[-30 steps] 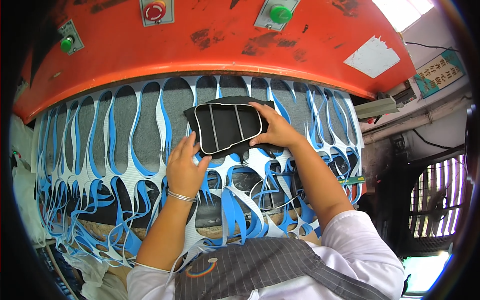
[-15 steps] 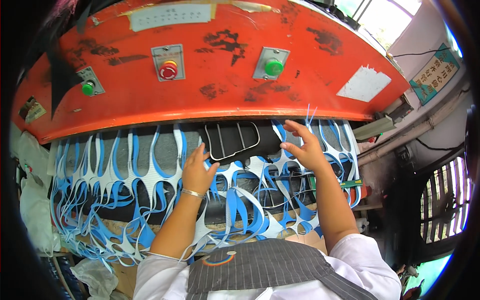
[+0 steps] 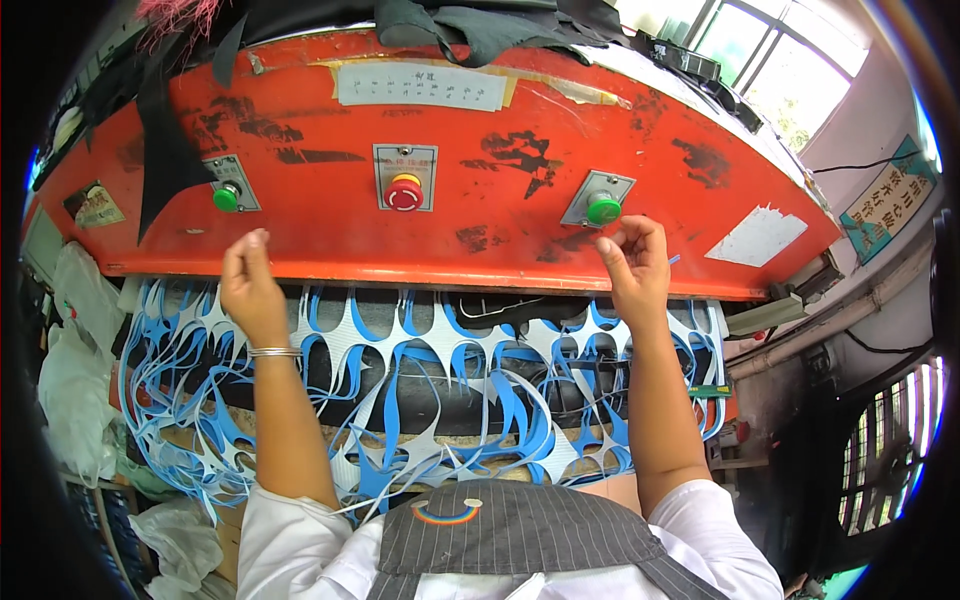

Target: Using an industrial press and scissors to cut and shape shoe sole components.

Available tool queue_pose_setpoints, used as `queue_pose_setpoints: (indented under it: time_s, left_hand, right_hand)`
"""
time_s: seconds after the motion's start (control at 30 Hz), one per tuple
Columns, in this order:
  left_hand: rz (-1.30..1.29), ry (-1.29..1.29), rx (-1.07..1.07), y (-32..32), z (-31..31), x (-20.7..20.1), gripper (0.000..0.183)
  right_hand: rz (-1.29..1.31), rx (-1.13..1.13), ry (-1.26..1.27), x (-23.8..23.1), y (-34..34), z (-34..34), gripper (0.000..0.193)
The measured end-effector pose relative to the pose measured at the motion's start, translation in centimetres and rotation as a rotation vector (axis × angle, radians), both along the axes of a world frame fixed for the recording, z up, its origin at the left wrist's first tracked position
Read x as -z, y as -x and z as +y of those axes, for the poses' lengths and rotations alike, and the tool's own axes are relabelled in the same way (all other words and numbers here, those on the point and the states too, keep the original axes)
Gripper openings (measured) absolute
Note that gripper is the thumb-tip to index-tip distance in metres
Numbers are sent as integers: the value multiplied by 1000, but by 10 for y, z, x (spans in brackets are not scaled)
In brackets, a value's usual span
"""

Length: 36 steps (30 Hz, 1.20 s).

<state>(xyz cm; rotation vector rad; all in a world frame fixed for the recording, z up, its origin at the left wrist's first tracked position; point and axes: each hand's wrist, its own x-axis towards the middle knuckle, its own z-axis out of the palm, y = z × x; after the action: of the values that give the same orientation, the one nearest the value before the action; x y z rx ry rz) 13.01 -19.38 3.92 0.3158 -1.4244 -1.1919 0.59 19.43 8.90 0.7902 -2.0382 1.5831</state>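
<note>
Silver bangles [image 3: 274,352] ring the wrist of the left hand [image 3: 250,285], which is raised before the lower left part of the red panel [image 3: 340,240], its fingers loosely bent and empty. The right hand [image 3: 638,265] is raised before the panel's lower right part, also empty, thumb and fingers curled. Just above its fingertips, on the panel's right part, sits a green button [image 3: 603,209]; whether they touch I cannot tell. A second green button [image 3: 226,198] is on the panel's left part, near and above the left fingertips, and a red knob [image 3: 404,193] on a yellow collar stands midway across the panel. Below the panel's lower edge, between the hands, a thin metal outline [image 3: 500,311] lies on black material [image 3: 515,318], partly hidden under that edge. White and blue sheeting [image 3: 430,338], cut into a web of openings, spreads from beneath the panel toward the person's striped grey apron [image 3: 530,525]. Higher up the panel is a white paper [image 3: 420,86], with black scraps [image 3: 490,35] along the panel's top. Crumpled plastic bags [image 3: 75,400] hang below the panel's left end.
</note>
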Motion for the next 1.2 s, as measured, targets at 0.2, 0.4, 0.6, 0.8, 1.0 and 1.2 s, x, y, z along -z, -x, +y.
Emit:
queue_pose_setpoints:
  time_s: [0.2, 0.4, 0.6, 0.8, 1.0, 1.2]
  left_hand:
    - [85, 116, -333, -14, -36, -33, 31]
    - [-360, 394, -153, -27, -53, -71, 37]
    - [-496, 415, 206, -88, 45, -7, 29]
    - [-720, 542, 811, -155, 165, 36, 14]
    - [-1016, 811, 589, -156, 196, 62, 19]
    - [-960, 872, 495, -151, 213, 69, 19]
  right_hand:
    - [-28, 81, 54, -26, 2, -15, 20]
    - [-44, 147, -3, -31, -9, -17, 18]
    - [-310, 69, -305, 39, -84, 29, 21]
    - [-293, 73, -722, 66, -181, 98, 32]
    - [16, 90, -952, 104, -210, 108, 29]
    - [-37, 104, -981, 106, -202, 112, 31]
